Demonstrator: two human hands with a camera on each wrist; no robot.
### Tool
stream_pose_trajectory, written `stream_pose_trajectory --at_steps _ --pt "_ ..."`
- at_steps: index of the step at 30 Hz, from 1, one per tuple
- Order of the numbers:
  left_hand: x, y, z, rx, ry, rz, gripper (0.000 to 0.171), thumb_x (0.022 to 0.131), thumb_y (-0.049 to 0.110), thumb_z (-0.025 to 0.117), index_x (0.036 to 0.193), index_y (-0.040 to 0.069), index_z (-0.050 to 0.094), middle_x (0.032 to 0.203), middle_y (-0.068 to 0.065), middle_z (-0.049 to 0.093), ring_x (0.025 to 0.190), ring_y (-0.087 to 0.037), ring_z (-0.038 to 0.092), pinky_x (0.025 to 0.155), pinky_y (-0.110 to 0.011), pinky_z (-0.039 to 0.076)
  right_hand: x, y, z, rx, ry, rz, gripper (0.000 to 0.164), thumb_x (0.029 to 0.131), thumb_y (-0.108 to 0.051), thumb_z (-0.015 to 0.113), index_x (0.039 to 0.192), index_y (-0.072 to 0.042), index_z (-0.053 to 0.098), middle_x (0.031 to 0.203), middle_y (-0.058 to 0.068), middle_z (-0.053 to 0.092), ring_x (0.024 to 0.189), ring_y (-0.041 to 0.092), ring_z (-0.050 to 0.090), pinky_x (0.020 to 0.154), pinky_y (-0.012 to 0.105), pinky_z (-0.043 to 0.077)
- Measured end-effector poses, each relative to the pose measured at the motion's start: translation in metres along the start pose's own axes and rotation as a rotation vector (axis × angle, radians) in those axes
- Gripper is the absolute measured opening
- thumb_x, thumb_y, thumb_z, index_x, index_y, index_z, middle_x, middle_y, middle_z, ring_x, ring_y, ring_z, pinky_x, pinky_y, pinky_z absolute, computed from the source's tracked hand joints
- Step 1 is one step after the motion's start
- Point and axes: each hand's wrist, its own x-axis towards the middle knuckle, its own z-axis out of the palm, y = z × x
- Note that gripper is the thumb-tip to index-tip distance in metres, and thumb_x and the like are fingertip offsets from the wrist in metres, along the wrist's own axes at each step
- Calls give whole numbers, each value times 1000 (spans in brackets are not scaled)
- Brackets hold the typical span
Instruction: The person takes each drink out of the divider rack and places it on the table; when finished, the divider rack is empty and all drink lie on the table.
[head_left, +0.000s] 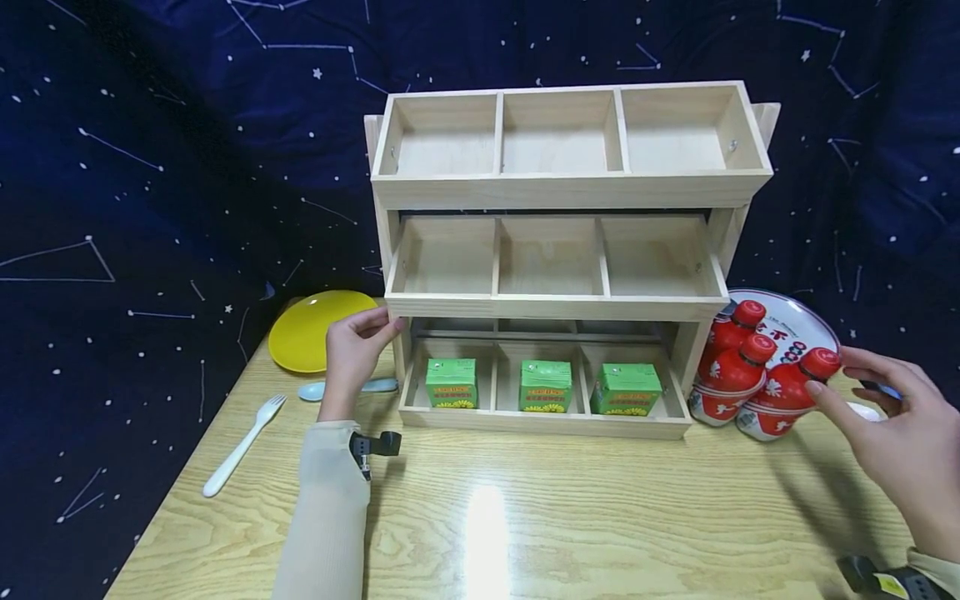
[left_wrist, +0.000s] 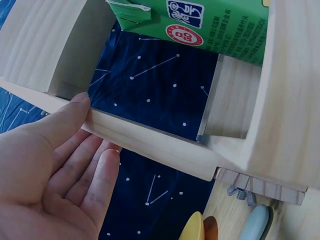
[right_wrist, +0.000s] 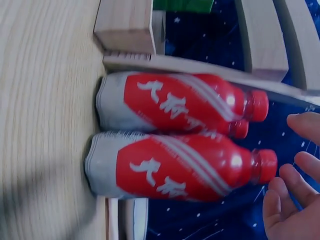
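Observation:
My left hand is at the left side of a three-tier wooden rack. In the left wrist view its thumb lies on one face of the side post, the other fingers behind it, pinching the post. Three green cartons stand in the bottom tier, one per compartment. To the right of the rack are three red bottles with white lower parts, standing close together. My right hand is beside the rightmost bottle's red cap, fingers spread and loosely bent, holding nothing.
A yellow plate leans behind my left hand, with a blue spoon and a white fork on the wooden table. A white patterned plate stands behind the bottles. Dark starry cloth hangs at the back.

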Motion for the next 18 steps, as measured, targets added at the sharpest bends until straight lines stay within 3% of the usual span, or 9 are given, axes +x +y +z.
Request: stream_pose_trajectory --at_steps 9,14,18 --pt "0 1 -1 4 -7 -2 46 81 36 82 117 9 73 103 -8 73 94 -18 67 85 -30 55 -18 -32 17 175 -168 -180 59 71 18 79 125 1 64 118 -3 61 95 1 60 80 5 45" --pt "0 1 -1 23 -3 -11 47 81 37 82 118 10 73 104 -7 73 95 -18 67 85 -29 55 -21 -44 41 176 -302 -240 59 74 11 81 128 -4 63 122 -4 58 98 0 59 80 3 44" --pt "-1 1 0 16 -4 -15 46 81 36 82 117 9 73 104 -8 73 94 -19 68 84 -29 55 -21 -50 63 163 -373 -290 61 74 6 83 129 -9 63 125 3 58 104 -4 54 82 4 44"
